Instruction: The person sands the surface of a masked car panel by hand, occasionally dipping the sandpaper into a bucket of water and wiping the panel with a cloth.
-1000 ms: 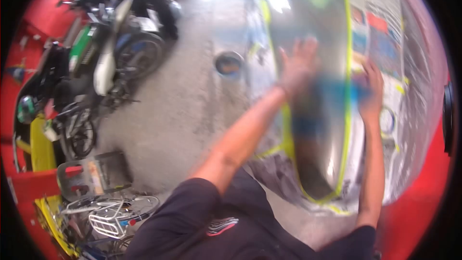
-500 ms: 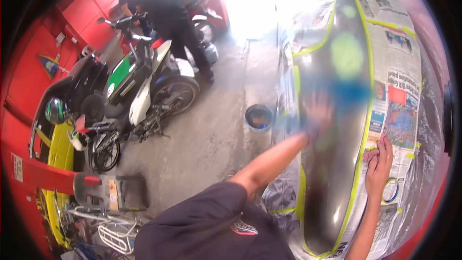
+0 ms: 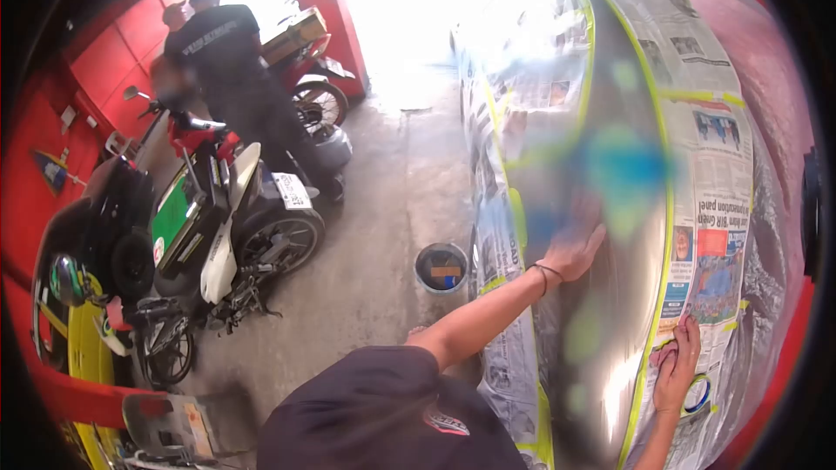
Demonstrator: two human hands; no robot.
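My left hand [image 3: 573,251], a dark band round its wrist, lies over the grey car body panel [image 3: 601,309] with its fingers stretched out. Motion and coloured glare smear the fingertips; nothing shows in the hand. Yellow-green masking tape [image 3: 655,135] borders the panel, with newspaper [image 3: 714,165] beyond it. On the newspaper to the right rests my right hand [image 3: 681,361], its fingers closed on a crumpled pink rag [image 3: 664,353]. A roll of tape [image 3: 697,393] lies just beside that wrist.
A round bucket [image 3: 441,267] stands on the concrete floor left of the panel. Parked motorcycles [image 3: 252,226] and a person in dark clothes [image 3: 222,61] are farther left. Clear plastic sheeting [image 3: 766,235] covers the right side. A grey chair [image 3: 170,426] stands at lower left.
The view has shifted. My left hand has moved a little down the panel, toward my body. The right hand stays on the newspaper with the rag.
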